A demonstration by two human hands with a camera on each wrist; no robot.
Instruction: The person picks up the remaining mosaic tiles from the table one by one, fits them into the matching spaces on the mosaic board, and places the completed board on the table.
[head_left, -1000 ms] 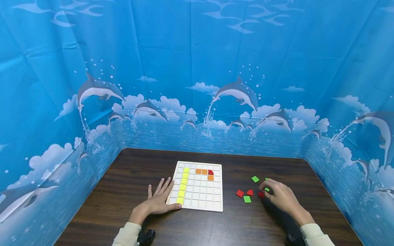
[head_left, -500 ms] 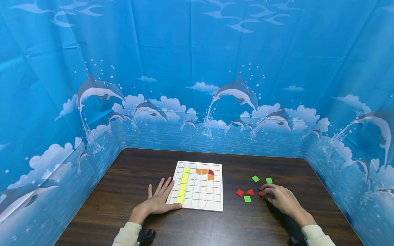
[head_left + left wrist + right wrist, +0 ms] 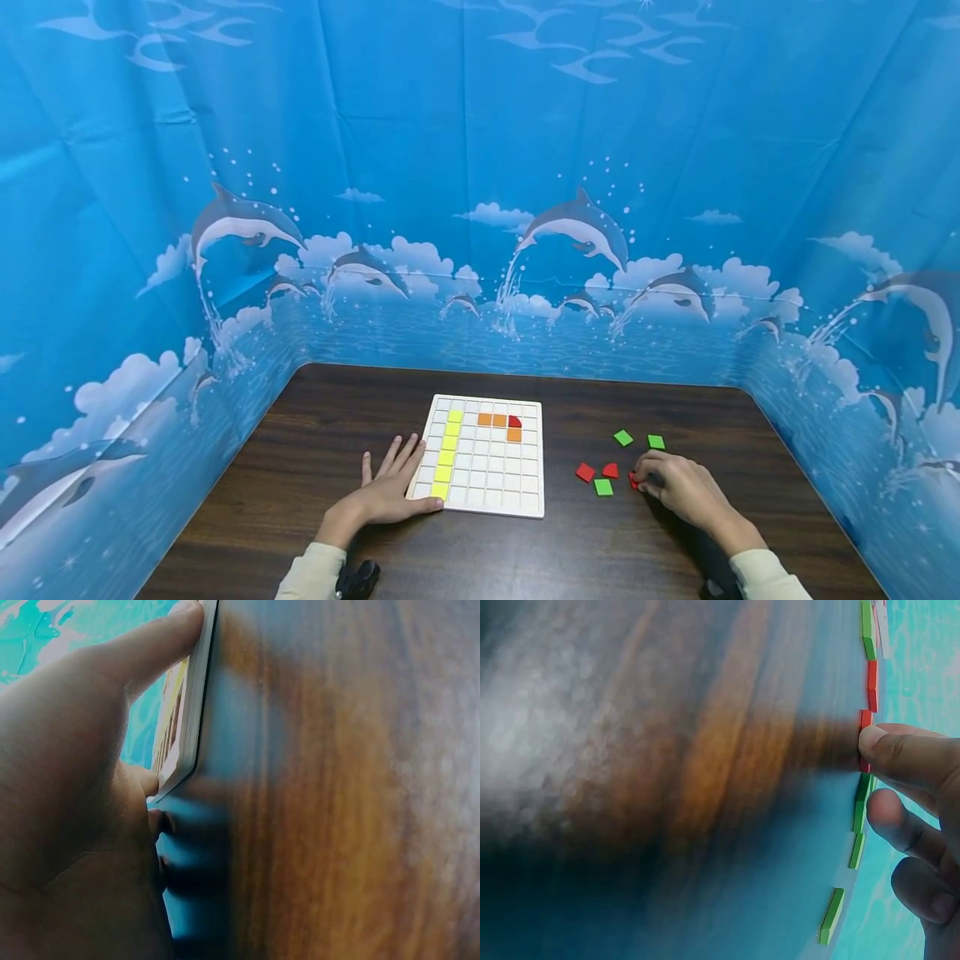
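At the left edge of a white grid board (image 3: pixel 495 481), my left hand (image 3: pixel 384 495) lies with its fingers spread. Its thumb rests on the board's near left corner, seen from the side in the left wrist view. On the board are a column of yellow tiles (image 3: pixel 446 457), a few orange tiles (image 3: pixel 485 420) and a red quarter-round tile (image 3: pixel 514 422). To the right, my right hand (image 3: pixel 688 490) pinches a red tile (image 3: pixel 865 721) between thumb and forefinger, down at the tabletop. The fingers cover most of this tile, so its full shape is hidden.
Loose on the dark wooden table (image 3: pixel 480 554) lie a red square tile (image 3: pixel 585 472), a red rounded tile (image 3: pixel 611 471) and green tiles, one nearer (image 3: pixel 603 487) and two farther back. A blue dolphin-print curtain (image 3: pixel 465 167) encloses the table's back and sides.
My right hand has shifted slightly toward me, uncovering a green tile behind it, and its fingertips have come down onto the red tile. The left hand and board stay in place.
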